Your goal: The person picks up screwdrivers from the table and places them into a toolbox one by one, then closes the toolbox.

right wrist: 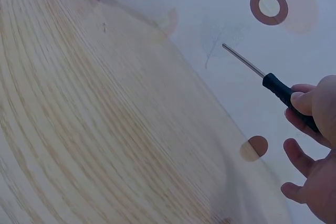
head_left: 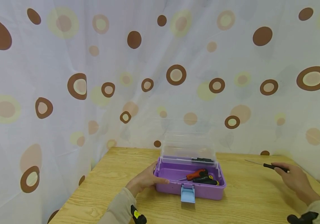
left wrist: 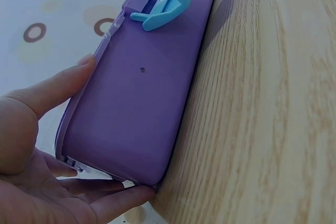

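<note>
A purple toolbox (head_left: 174,188) stands on the table, its clear lid (head_left: 189,146) raised at the back and its blue latch (head_left: 188,194) hanging down in front. My left hand (head_left: 148,177) holds the box's left end. The thumb (left wrist: 63,85) lies at the front rim, while the fingers (left wrist: 123,203) reach round the end wall. Inside the box lie a red-handled screwdriver (head_left: 195,174) and black-handled tools (head_left: 204,179). Off to the right, my right hand (head_left: 294,179) pinches a black-handled screwdriver (right wrist: 278,87) above the table, its thin shaft pointing left toward the box.
The wooden table (head_left: 249,205) meets a white curtain with brown and pale dots (head_left: 148,46) at the back and left. More dark tools (head_left: 203,160) show at the back of the box, by the lid's hinge side.
</note>
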Demonstrator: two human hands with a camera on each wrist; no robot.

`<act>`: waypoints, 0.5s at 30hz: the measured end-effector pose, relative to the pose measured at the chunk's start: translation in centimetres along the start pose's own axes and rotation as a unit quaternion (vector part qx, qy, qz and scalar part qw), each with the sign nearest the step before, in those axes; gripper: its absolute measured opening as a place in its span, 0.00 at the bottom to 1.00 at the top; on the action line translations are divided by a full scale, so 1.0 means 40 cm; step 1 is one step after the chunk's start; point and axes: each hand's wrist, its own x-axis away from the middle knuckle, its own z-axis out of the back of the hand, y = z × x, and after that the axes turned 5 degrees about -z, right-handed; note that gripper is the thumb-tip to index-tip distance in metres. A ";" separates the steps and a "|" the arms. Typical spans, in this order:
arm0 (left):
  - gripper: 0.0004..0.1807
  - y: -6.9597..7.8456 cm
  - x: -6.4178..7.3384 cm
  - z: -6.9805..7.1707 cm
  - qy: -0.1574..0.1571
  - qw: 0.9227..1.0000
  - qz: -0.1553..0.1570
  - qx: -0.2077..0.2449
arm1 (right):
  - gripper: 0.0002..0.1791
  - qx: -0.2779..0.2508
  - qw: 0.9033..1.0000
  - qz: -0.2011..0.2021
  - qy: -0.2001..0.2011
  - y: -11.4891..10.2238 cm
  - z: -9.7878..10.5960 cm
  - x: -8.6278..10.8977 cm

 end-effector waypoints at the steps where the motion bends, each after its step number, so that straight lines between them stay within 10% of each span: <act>1: 0.62 0.000 0.000 0.000 0.000 1.000 -0.001 0.000 | 0.32 -0.004 1.000 0.002 -0.002 -0.004 -0.002 -0.002; 15: 0.62 -0.001 -0.001 0.001 -0.002 1.000 -0.005 0.001 | 0.33 -0.039 0.998 0.037 -0.012 -0.100 -0.026 -0.006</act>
